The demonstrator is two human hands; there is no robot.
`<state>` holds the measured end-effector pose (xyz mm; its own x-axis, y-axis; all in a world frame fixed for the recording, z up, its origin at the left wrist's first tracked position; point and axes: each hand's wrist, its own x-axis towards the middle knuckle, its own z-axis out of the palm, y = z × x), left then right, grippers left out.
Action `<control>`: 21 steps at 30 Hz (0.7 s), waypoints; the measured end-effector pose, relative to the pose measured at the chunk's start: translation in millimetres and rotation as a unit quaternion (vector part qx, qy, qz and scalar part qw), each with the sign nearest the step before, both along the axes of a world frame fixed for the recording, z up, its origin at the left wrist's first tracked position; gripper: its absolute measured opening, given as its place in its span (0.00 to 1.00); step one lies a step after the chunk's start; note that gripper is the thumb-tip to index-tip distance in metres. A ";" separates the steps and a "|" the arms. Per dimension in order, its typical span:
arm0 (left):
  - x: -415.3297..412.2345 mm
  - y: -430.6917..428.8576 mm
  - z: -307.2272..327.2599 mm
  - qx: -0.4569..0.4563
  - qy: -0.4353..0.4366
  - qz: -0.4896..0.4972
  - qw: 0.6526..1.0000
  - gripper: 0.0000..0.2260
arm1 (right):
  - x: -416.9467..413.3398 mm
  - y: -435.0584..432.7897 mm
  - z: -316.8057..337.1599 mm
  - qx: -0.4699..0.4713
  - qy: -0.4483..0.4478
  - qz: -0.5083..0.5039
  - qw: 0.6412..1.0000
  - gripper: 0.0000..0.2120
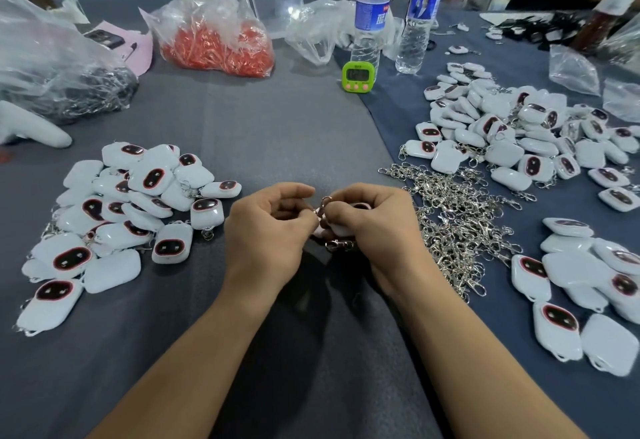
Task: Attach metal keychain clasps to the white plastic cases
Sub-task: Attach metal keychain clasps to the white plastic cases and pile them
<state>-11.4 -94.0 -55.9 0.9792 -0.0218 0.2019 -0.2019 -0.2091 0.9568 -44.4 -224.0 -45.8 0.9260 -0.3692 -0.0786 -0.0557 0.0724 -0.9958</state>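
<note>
Seen from the head camera, both hands meet low over the blue-grey table cloth (294,133) at the centre of the view and close to the body, which I judge keeps the small parts steady and well in sight. The right hand (375,227) curls round one small white rounded plastic case (341,229), mostly hidden under the fingers, with one end turned toward 9 o'clock. There the left hand (272,227) pinches thumb to forefinger on the silver metal keychain clasp (325,201). Its ring stands up between the two thumbs, and a hook end hangs under the case at 6 o'clock. I cannot tell whether the ring has passed through the case's loop yet. The heap of loose silver clasps (460,220) lies at 3 o'clock, just beside the right hand, probably for a short reach. The left pile of white cases (114,217) at 9 o'clock shows rings on several, so these are likely finished. The near right pile of white cases (595,286) at 4 o'clock shows bare loops and is apparently waiting. The held case looks glossy, smooth and hard, so it may slip under a light hold.
</note>
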 end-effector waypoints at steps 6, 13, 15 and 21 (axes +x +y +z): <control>2.0 3.1 2.3 0.001 -0.062 0.022 0.998 0.15 | -2.2 -2.7 0.2 -0.286 -0.035 -0.128 0.949 0.09; -8.4 2.4 4.9 0.134 -0.155 0.035 0.978 0.09 | -5.6 2.9 -0.6 -0.290 -0.061 -0.027 0.955 0.04; -7.6 3.1 5.3 0.113 -0.153 0.028 0.981 0.10 | -6.4 3.2 -1.3 -0.281 -0.064 -0.022 0.957 0.04; -3.8 5.0 1.5 0.060 -0.087 -0.011 0.994 0.09 | -0.3 4.6 -3.8 -0.209 -0.050 -0.049 0.975 0.05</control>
